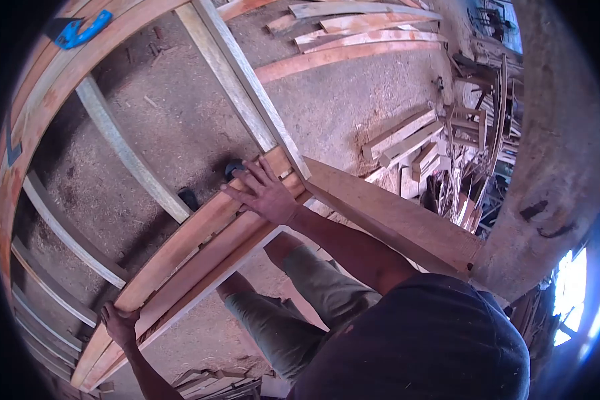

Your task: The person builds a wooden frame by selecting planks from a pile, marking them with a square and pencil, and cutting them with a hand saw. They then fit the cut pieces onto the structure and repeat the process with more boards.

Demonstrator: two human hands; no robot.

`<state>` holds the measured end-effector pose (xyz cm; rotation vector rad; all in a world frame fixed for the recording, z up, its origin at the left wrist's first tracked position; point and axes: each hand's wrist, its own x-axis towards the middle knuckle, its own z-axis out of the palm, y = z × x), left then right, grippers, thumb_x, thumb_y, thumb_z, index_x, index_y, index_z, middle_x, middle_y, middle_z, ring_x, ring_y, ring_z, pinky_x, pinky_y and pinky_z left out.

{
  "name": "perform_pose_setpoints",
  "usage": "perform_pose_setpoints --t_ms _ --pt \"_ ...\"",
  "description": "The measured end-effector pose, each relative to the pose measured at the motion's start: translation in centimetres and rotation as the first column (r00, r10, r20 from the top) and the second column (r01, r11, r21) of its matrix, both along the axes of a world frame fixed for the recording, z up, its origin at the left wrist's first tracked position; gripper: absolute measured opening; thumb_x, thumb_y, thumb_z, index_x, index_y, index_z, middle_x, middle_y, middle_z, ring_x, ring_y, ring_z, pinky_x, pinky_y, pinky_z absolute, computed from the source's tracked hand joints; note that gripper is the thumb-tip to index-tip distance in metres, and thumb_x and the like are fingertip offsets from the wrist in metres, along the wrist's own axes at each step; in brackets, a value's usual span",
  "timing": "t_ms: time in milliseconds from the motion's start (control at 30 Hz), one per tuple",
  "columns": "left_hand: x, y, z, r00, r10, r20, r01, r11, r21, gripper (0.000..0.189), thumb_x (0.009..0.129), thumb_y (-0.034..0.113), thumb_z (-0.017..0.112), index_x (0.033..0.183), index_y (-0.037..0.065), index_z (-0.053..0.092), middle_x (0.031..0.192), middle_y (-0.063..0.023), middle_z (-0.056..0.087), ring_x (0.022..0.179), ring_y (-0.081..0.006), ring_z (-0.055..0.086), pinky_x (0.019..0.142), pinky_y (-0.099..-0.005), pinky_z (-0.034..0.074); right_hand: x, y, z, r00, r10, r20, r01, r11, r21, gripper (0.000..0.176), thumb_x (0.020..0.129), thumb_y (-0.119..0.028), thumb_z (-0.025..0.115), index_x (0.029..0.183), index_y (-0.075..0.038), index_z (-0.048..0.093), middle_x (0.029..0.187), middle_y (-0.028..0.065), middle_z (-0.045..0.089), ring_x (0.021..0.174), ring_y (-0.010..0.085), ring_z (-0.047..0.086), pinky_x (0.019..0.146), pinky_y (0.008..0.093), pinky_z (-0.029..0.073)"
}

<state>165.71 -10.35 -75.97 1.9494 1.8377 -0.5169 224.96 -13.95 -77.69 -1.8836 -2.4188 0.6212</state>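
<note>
Nearest, a dark T-shirt and grey-green shorts of the wearer, seen from above. Just beyond the knees, a long curved reddish-brown wooden board runs diagonally, its lower end at the bottom left of the view. Beside it on the wearer's side, a second long reddish board, with narrow gaps between the two. Left hand near the lower end of the curved board, fingers curled over it, pinching it from both edges. Right hand near the upper end, palm down, fingers spread over the boards. A small black round object shows just beside its fingertips; kind too obscured to tell. To the right, a wide brown wooden plank slants from the boards' upper end toward a broad, thick wooden slab with dark marks. Past the boards, pale curved wooden ribs and two straight pale battens reach across to the far curved wooden rail. On that rail, a tool with a bright blue handle at top left; farther down it, a dark flat angular piece. Beyond, on the dusty brown floor, squared timber pieces lie in a loose pile, and long curved planks lie roughly side by side.
</note>
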Motion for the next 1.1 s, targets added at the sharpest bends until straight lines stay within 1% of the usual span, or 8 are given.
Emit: perform_pose_setpoints --t_ms 200,300,500,600,800,900,1033,1100 --pt "-0.1 1.1 -0.7 1.0 0.023 -0.002 -0.023 0.998 -0.052 0.084 0.052 0.033 0.097 0.117 0.005 0.052 0.115 -0.0191 0.058 0.116 -0.0457 0.055 0.097 -0.0545 0.046 0.3 1.5 0.2 0.999 -0.012 -0.035 0.011 0.999 -0.033 0.079 0.082 -0.048 0.075 0.155 -0.035 0.047 0.147 0.0103 0.047 0.145 0.0373 0.04 0.125 0.0631 0.025" --pt "-1.4 0.7 -2.0 0.999 -0.046 -0.017 0.045 0.999 -0.016 0.085 0.05 0.032 0.098 0.116 0.005 0.052 0.113 -0.02 0.059 0.113 -0.0465 0.056 0.097 -0.0547 0.046 0.8 1.3 -0.4 0.997 -0.01 -0.071 0.01 1.0 0.002 0.081 0.079 -0.049 0.075 0.154 -0.037 0.048 0.146 0.0095 0.048 0.145 0.0349 0.04 0.125 0.0619 0.025" --pt "-0.1 1.5 -0.6 0.998 -0.059 -0.02 0.059 0.998 -0.013 0.083 0.052 0.028 0.098 0.118 0.004 0.054 0.115 -0.0217 0.061 0.114 -0.0472 0.058 0.096 -0.0563 0.047 2.4 2.1 -0.9 0.982 0.015 -0.189 -0.019 1.0 -0.021 0.086 0.074 -0.051 0.076 0.154 -0.039 0.049 0.148 0.0072 0.047 0.144 0.0323 0.04 0.123 0.0588 0.029" --pt "1.5 2.8 0.8 0.999 0.003 -0.049 -0.012 0.985 -0.174 0.083 0.054 0.028 0.098 0.121 0.004 0.055 0.119 -0.0216 0.061 0.118 -0.0469 0.058 0.095 -0.0564 0.049 2.5 2.1 -0.9 0.987 0.042 -0.152 -0.046 0.999 -0.028 0.086 0.073 -0.05 0.077 0.154 -0.039 0.049 0.148 0.0075 0.046 0.143 0.0323 0.041 0.122 0.0577 0.03" --pt "1.0 2.8 -1.2 0.993 0.033 -0.117 -0.058 0.976 -0.209 0.082 0.057 0.027 0.097 0.124 0.004 0.055 0.119 -0.0213 0.061 0.117 -0.0458 0.058 0.095 -0.0553 0.05 2.4 2.7 -0.5 0.986 0.062 -0.152 -0.068 0.997 -0.038 0.078 0.08 -0.053 0.072 0.153 -0.036 0.05 0.148 0.0101 0.047 0.142 0.0347 0.042 0.121 0.0595 0.03" --pt "0.3 1.9 -1.0 0.998 0.025 -0.051 -0.032 0.991 -0.133 0.081 0.057 0.026 0.096 0.122 0.005 0.054 0.121 -0.0217 0.059 0.117 -0.0455 0.057 0.096 -0.0548 0.049 2.6 2.9 -0.7 0.979 0.056 -0.198 -0.062 0.998 -0.025 0.073 0.086 -0.056 0.066 0.153 -0.031 0.052 0.148 0.0116 0.046 0.141 0.0364 0.042 0.12 0.0597 0.03" --pt "0.3 2.3 -1.3 0.998 -0.032 -0.051 0.024 0.989 -0.145 0.084 0.056 0.026 0.097 0.124 0.005 0.052 0.121 -0.0211 0.058 0.117 -0.0457 0.056 0.098 -0.0547 0.048 2.2 3.2 -0.4 0.98 0.038 -0.194 -0.036 0.999 0.012 0.073 0.089 -0.062 0.061 0.153 -0.028 0.052 0.149 0.0138 0.047 0.14 0.0376 0.043 0.121 0.0589 0.029" --pt "0.6 2.5 -1.4 0.997 0.018 -0.078 -0.032 0.982 -0.187 0.083 0.055 0.026 0.097 0.122 0.005 0.052 0.119 -0.0207 0.058 0.117 -0.0455 0.056 0.098 -0.0546 0.048 2.3 3.1 -0.5 0.985 0.024 -0.17 -0.029 0.999 -0.027 0.072 0.089 -0.061 0.062 0.153 -0.029 0.052 0.148 0.0138 0.047 0.14 0.0374 0.043 0.121 0.0591 0.029"
